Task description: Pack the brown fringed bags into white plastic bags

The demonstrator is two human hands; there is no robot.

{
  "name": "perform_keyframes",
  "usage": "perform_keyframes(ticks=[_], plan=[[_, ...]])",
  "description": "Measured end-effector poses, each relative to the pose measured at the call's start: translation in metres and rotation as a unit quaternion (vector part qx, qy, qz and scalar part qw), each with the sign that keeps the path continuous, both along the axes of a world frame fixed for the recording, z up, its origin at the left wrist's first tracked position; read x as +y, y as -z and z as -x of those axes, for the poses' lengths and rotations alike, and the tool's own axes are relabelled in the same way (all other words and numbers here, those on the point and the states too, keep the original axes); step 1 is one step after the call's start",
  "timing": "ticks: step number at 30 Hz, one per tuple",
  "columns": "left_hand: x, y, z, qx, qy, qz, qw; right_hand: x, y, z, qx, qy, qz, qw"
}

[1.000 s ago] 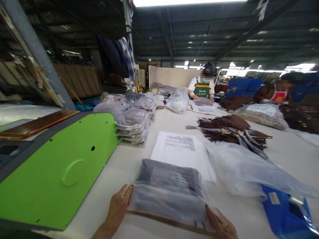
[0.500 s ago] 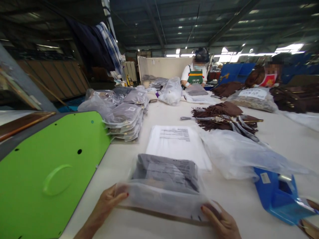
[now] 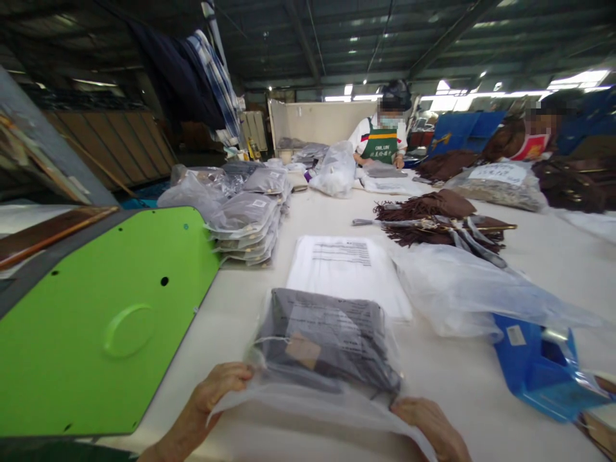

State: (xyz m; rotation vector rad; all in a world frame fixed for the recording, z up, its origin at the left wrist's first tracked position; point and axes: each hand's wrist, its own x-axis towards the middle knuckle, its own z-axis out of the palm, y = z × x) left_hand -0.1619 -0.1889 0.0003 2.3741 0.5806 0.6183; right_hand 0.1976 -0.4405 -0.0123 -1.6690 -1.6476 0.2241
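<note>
A clear plastic bag [image 3: 327,340] with a folded dark grey garment inside lies on the white table [image 3: 462,391] right in front of me. My left hand [image 3: 216,388] pinches the bag's near left edge. My right hand [image 3: 430,427] presses on its near right corner, fingers curled on the plastic. The bag's open flap [image 3: 317,410] is pulled toward me between the two hands. A brown tag shows on the garment.
A green machine cover [image 3: 106,314] stands at the left. Behind the bag lie a stack of flat printed bags [image 3: 349,269], a pile of packed bags [image 3: 245,224], loose plastic [image 3: 462,289], brown garments [image 3: 433,221] and a blue dispenser [image 3: 543,366]. Two people work at the far end.
The near edge of the bag has been drawn toward me and flattened, so the garment and its brown tag now show. The camera shifted slightly.
</note>
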Motion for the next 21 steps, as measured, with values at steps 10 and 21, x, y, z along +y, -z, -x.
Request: perform_keyframes(ticks=[10, 21], plan=[[0.008, -0.025, -0.026, 0.075, -0.041, -0.045, 0.995, 0.015, 0.001, -0.002, 0.078, 0.088, 0.017, 0.993], [0.012, -0.016, -0.066, 0.277, -0.25, -0.056, 0.926, 0.033, 0.032, -0.007, 0.02, 0.274, 0.081, 0.958]])
